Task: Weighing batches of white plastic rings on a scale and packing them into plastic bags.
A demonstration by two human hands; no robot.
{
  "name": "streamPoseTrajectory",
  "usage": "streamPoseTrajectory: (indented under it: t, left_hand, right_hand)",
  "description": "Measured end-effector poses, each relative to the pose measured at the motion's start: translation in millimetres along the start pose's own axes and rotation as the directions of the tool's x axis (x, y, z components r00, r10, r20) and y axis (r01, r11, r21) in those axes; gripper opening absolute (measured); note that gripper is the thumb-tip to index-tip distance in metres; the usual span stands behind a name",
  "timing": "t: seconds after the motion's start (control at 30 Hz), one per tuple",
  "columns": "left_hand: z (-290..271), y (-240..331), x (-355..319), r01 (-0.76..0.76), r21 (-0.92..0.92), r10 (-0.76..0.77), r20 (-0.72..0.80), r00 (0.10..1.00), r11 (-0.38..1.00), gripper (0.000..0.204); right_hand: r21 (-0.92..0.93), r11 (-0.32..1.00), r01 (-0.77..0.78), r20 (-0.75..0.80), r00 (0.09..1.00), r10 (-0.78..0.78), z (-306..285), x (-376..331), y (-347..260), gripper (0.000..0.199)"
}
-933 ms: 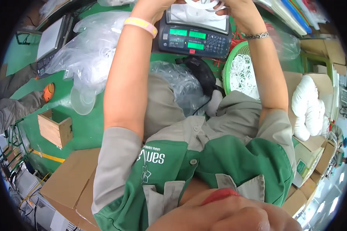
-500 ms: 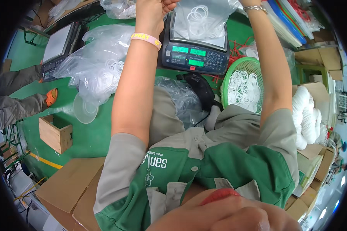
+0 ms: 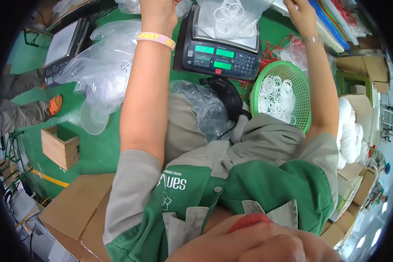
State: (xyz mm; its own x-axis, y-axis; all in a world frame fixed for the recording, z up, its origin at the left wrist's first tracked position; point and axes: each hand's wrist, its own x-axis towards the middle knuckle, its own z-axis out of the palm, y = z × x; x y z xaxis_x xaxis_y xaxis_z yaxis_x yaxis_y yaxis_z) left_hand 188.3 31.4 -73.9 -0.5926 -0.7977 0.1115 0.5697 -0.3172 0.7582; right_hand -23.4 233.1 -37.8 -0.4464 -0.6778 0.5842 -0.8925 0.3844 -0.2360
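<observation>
Head view showed me a clear, thin plastic bag [image 3: 254, 15] of slender white rings [image 3: 228, 18] lying over the pale plate [image 3: 249, 43] of a black digital scale [image 3: 220, 59], short of the plate's near edge and reaching past its right edge. I judged it light and limp, its film slippery, the rings springy; pinching gathered film at an upper corner seemed surer than squeezing the rings. The left hand [image 3: 159, 14] was cut off beyond the plate's left edge, its grasp untellable. The right hand [image 3: 304, 17] showed apart from the bag, fingers partly extended; I could not tell whether they held anything.
</observation>
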Motion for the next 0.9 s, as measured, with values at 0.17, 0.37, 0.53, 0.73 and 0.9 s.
streamPoseTrajectory:
  t: [0.17, 0.37, 0.53, 0.73, 0.9]
  left_hand:
    - [-10, 7, -5, -0.051, 0.104, 0.052, -0.011, 0.999, 0.993, 0.017]
    - [0, -9, -4, -0.087, 0.13, 0.085, 0.025, 0.996, 0.988, 0.018]
    - [-2, -3, 1, -0.126, 0.192, 0.131, -0.018, 0.991, 0.973, 0.018]
    - [9, -13, 8, -0.161, 0.185, 0.17, -0.034, 0.985, 0.969, 0.018]
    - [1, -14, 14, -0.215, 0.19, 0.235, -0.086, 0.968, 0.958, 0.017]
  right_hand:
    - [-0.062, 0.975, -0.214, 0.346, 0.911, 0.222, 31, -142, 103, 0.032]
    - [-0.367, 0.841, -0.397, 0.702, 0.474, 0.531, 49, -418, 157, 0.051]
    - [-0.41, 0.782, -0.47, 0.703, 0.384, 0.599, 50, -440, 109, 0.047]
    - [-0.419, 0.753, -0.508, 0.692, 0.358, 0.627, 42, -438, 106, 0.043]
    - [-0.422, 0.736, -0.53, 0.685, 0.346, 0.641, 40, -435, 105, 0.04]
